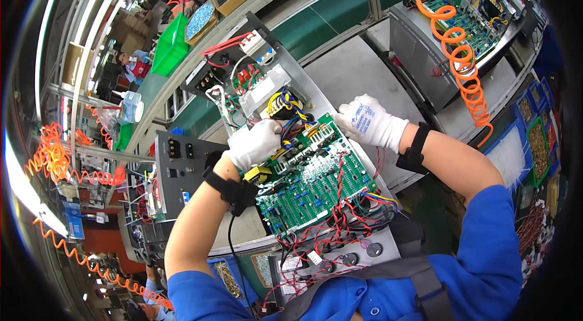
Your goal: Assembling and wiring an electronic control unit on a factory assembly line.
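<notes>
A green circuit board [316, 184] lies in a grey metal chassis [303, 84] in front of me, with red and black wires over its lower part. My left hand [254, 144], in a white glove, rests on the board's upper left corner by a yellow-wound coil [280, 104]; whether it grips a part is hidden. My right hand [369, 121], also gloved, presses on the board's upper right corner with fingers closed on its edge. Both wrists wear black straps, and a cord hangs from the left one.
A second open unit with a green board [464, 14] sits at the upper right under an orange coiled hose [464, 72]. Blue bins of small parts [537, 145] stand at the right. A green conveyor belt [328, 14] runs behind. Other people work at the upper left.
</notes>
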Available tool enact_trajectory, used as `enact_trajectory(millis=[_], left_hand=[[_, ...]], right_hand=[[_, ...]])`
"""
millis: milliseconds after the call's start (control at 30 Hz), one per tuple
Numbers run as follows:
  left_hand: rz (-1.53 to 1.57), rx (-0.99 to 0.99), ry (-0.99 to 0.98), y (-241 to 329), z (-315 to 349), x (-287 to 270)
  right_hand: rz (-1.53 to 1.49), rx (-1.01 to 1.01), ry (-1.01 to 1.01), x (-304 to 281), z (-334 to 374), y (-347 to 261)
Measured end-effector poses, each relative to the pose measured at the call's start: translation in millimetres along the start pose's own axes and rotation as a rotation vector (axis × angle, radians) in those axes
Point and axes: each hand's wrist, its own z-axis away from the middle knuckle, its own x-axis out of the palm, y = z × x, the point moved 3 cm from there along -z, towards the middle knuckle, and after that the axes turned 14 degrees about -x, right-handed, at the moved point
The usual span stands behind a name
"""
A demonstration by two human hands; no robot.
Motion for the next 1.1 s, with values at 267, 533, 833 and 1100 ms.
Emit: enact_trajectory(millis=[267, 533, 833, 1100], left_hand=[[0.011, -0.010, 0.185, -1, 7, 10], [-0.024, 0.010, 0.069, 7, 4, 3], [0.019, 0.160, 0.144, 4, 2, 8], [-0.150, 0.010, 0.123, -1, -4, 15]], right_hand=[[-0.067, 0.015, -0.041, -2, 1, -1], [-0.019, -0.001, 0.068, 1, 3, -1], [-0.187, 0.070, -0.023, -13, 2, 1], [-0.496, 0.130, 0.202, -25, 32, -10]])
